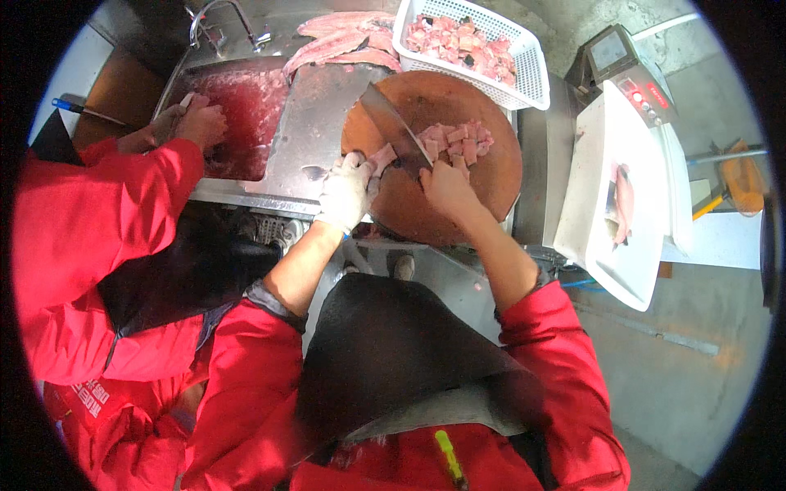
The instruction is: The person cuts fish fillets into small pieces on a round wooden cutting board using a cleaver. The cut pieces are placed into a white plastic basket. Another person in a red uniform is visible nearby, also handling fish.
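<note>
A round wooden chopping block (pixel 485 196) lies before me. My left hand (pixel 347 191), in a white knitted glove, steadies a strip of fish flesh (pixel 384 157) at the block's left side. The handle of a broad cleaver (pixel 393 120) is in my bare right hand (pixel 447 188), which partly hides it. Its blade slants across the block toward the upper left, just right of the strip. Cut fish pieces (pixel 459 141) are heaped to the right of the blade.
Fish fillets (pixel 344 40) lie behind the block beside a white basket (pixel 534 73) of fish chunks. At left, a co-worker's hands (pixel 199 119) are over a sink of reddish water (pixel 245 123) with a tap (pixel 230 27). A white tub (pixel 638 270) holding fish stands right, near a scale (pixel 626 67).
</note>
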Demonstrator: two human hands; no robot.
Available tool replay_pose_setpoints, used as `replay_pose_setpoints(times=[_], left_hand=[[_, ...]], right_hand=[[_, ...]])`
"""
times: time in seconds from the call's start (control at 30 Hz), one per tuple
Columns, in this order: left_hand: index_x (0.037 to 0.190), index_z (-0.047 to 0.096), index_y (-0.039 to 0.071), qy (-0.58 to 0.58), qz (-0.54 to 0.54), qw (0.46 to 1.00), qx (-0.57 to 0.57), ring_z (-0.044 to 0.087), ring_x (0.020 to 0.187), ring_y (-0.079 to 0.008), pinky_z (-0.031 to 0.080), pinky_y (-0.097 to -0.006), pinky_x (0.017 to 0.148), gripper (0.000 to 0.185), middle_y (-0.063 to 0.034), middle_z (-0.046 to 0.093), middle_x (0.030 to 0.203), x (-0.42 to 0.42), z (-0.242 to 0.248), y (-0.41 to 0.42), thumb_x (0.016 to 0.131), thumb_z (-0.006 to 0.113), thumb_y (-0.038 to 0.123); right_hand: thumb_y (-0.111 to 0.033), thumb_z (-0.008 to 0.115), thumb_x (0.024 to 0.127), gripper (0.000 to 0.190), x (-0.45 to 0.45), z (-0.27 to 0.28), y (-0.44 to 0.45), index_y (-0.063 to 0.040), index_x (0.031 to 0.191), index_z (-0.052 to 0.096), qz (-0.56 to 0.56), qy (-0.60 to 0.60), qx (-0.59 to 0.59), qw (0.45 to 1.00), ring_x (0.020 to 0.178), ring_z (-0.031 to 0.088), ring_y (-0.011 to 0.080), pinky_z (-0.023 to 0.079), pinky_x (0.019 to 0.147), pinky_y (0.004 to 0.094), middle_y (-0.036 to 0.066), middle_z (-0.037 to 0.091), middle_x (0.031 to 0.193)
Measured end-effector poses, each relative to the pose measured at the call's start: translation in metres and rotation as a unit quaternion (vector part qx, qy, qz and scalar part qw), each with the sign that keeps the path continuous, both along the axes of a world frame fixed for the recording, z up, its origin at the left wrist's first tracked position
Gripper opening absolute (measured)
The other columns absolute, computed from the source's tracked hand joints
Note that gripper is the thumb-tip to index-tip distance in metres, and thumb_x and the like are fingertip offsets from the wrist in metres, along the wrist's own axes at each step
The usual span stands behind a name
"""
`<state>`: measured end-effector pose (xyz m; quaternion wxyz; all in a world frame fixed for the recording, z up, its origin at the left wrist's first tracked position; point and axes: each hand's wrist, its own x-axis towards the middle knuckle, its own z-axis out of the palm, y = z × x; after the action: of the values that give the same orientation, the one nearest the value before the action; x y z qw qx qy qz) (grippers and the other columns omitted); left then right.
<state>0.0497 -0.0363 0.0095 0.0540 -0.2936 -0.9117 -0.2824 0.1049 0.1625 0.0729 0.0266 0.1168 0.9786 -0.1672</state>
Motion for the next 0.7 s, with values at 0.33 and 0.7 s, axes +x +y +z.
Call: replay_pose_setpoints(times=[0.33,0.7], left_hand=[[0.105,0.075,0.007,-0.014,-0.018,0.998,0.063,0.060,0.114,-0.0382,0.051,-0.0480,0.097,0.019,-0.0132,0.066,0.116,0.015,-0.009,-0.004,0.088,0.075,0.017],[0.103,0.072,0.007,0.074,0.004,0.986,0.146,0.064,0.108,-0.0367,0.052,-0.0464,0.096,0.020,-0.0155,0.066,0.111,0.014,0.000,-0.021,0.085,0.074,0.011]], right_hand=[[-0.027,0.058,0.102,0.038,0.015,0.051,-0.012,0.005,0.124,0.058,0.059,0.081,-0.033,0.994,0.101,0.068,0.0550,0.051,0.093,0.0610,0.039,0.069,0.102],[-0.029,0.058,0.102,0.041,0.028,0.048,-0.007,0.009,0.116,0.059,0.028,0.064,-0.078,0.994,0.089,0.070,0.0552,0.057,0.083,0.0612,0.037,0.071,0.089]])
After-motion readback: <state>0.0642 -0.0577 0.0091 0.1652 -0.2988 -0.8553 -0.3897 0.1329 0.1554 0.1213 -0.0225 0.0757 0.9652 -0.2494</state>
